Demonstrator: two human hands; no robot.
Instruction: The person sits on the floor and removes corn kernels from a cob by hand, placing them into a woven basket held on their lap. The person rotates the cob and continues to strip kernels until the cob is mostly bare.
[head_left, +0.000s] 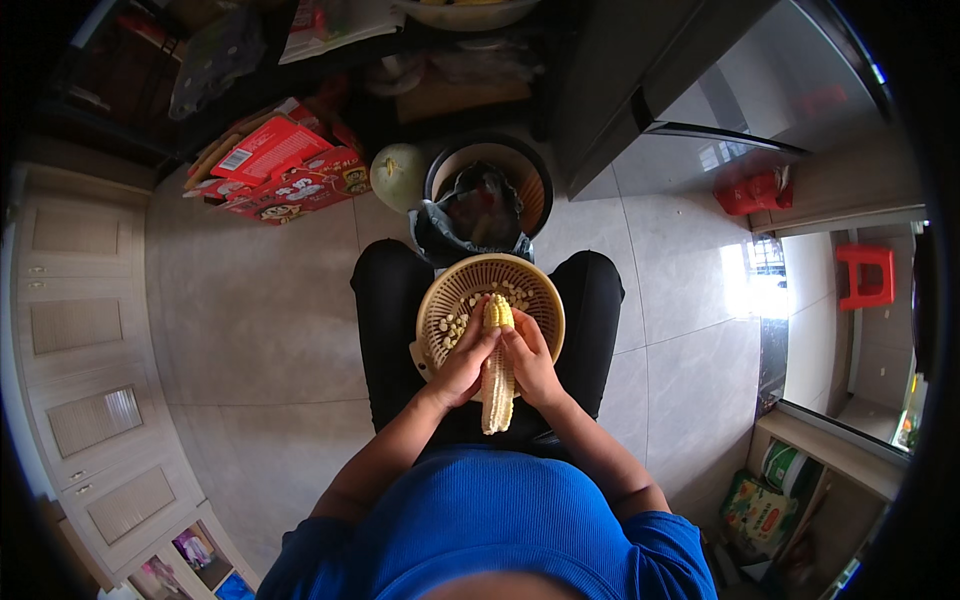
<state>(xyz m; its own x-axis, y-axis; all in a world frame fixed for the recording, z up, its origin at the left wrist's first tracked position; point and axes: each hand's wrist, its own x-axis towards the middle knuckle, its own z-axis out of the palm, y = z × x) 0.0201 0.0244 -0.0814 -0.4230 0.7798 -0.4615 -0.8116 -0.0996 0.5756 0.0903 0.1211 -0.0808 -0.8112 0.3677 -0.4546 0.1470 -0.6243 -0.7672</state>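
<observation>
Both my hands are closed round an ear of corn (498,372), held over a tan slotted plastic basket (548,290) on my lap. Yellow kernels cover the far end of the ear, while the near end is a pale, stripped cob. My left hand (464,362) grips its left side. On the right side, my right hand (531,362) presses with its thumb near the border of the kernels. Loose corn kernels (455,325) lie in the basket, mostly to the left of and beyond my hands.
Beyond my knees stands a round bin (538,185) with a dark bag (440,235) over its rim. Left of it are a pale green melon (398,175) and a red cardboard box (290,180). A red stool (866,276) stands far right; cabinets (80,320) line the left wall.
</observation>
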